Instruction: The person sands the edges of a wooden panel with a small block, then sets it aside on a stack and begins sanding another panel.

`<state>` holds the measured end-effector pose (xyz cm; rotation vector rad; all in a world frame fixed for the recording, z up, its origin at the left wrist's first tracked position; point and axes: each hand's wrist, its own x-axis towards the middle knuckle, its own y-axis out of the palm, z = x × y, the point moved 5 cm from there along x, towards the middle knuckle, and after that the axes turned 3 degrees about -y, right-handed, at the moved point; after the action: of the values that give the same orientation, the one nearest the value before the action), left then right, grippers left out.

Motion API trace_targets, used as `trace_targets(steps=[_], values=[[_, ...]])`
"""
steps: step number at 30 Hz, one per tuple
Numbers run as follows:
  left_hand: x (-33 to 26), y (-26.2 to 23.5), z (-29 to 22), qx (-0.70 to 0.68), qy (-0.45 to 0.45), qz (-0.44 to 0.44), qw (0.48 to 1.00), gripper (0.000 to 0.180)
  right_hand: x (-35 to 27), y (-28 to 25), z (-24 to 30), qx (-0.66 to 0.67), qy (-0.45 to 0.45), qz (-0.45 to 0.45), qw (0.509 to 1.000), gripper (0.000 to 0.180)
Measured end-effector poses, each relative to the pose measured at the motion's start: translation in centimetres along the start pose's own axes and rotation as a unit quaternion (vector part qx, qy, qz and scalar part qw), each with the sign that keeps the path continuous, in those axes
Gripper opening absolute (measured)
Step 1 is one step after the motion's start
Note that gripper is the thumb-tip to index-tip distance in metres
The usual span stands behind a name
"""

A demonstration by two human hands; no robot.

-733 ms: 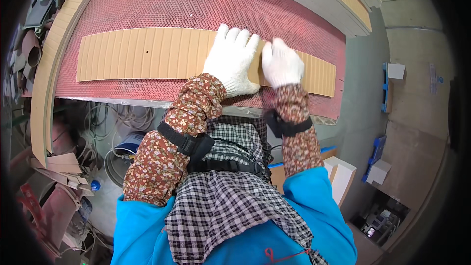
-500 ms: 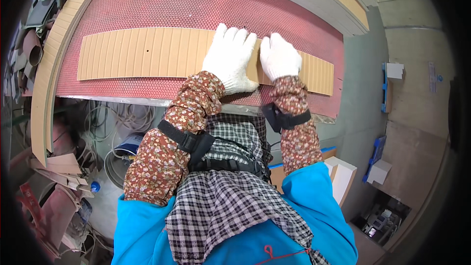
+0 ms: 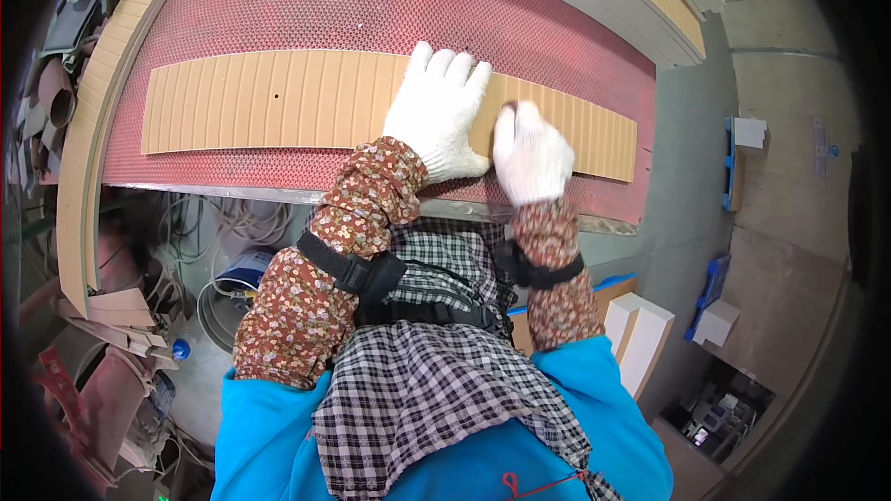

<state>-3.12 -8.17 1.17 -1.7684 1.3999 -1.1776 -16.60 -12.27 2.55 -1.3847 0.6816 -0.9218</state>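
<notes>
A long tan board with evenly spaced crosswise grooves [image 3: 316,97] lies flat on the red mesh-patterned worktop [image 3: 306,5]. A small dark hole shows in its left half. My left hand [image 3: 438,111], in a white knit glove, presses flat on the board right of its middle, fingers spread. Close beside it, my gloved right hand [image 3: 535,156] is closed over the board's near edge. Something small and dark peeks out at its fingertips, too little of it to name.
Another grooved panel [image 3: 85,153] stands along the worktop's left edge, and more panels [image 3: 640,0] line the far right. Below left are a blue bucket [image 3: 246,271], coiled hoses and scrap pieces. White boxes [image 3: 640,339] stand on the floor at right.
My right hand has drawn back toward me across the board to its near edge. My left hand stays pressed in about the same place.
</notes>
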Motion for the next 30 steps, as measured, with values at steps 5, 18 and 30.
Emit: trace_targets(steps=[5, 18, 30], values=[[0.2, 0.2, -0.1, -0.017, 0.009, -0.005, 1.0, 0.095, 7.3, 1.8, -1.5, -0.043, -0.009, 0.053, 0.998, 0.039], [-0.1, 0.2, 0.2, 0.002, -0.008, -0.008, 1.0, 0.104, -5.5, 0.4, 0.4, -0.004, -0.008, -0.081, 0.997, 0.02], [-1.7, -1.9, 2.3, 0.012, 0.013, -0.061, 0.998, 0.092, -7.0, -0.1, 1.6, 0.054, 0.005, -0.033, 0.998, 0.021]])
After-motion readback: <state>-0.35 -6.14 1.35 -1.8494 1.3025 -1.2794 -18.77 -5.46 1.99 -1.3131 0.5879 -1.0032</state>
